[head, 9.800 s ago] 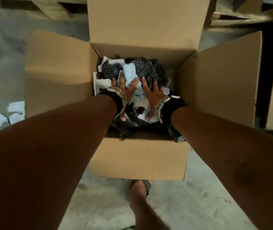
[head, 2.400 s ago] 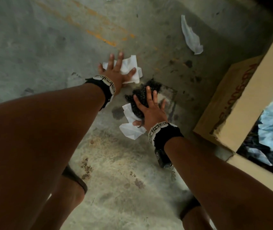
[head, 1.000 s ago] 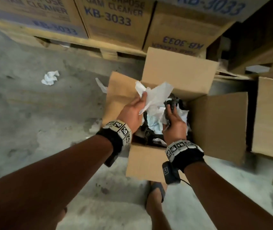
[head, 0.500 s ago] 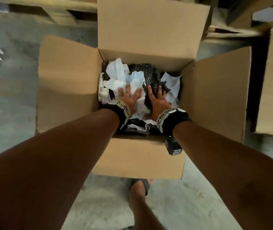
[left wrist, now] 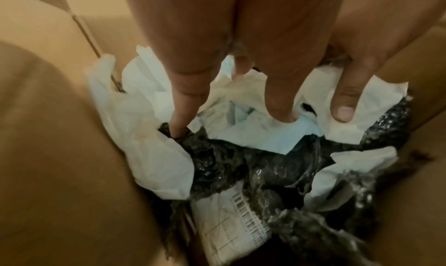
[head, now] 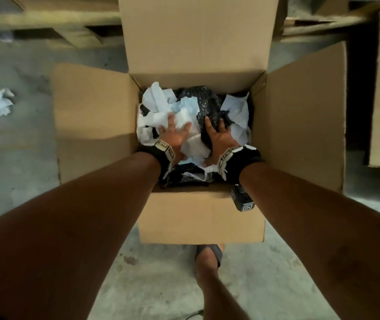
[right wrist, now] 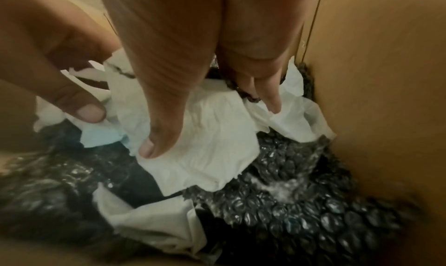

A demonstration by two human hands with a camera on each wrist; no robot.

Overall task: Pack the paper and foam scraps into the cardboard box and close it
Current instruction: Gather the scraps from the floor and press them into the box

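Left hand (head: 172,135), right hand (head: 219,136): grips released, flat on paper scraps (head: 184,116) and black foam (head: 205,105) inside cardboard box (head: 200,218); risk: springy fill rebounding, blocking flaps; crumpled paper (head: 0,105) left on floor.

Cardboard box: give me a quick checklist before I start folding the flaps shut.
1. Four flaps of the cardboard box open and free: ok.
2. Left hand clear of the box: not ok, pressing on white paper.
3. Right hand clear: not ok, pressing on black bubble wrap.
4. Fill below the rim: cannot tell; the pile sits high.
5. All scraps packed: not ok, a crumpled paper lies on the floor left of the box.
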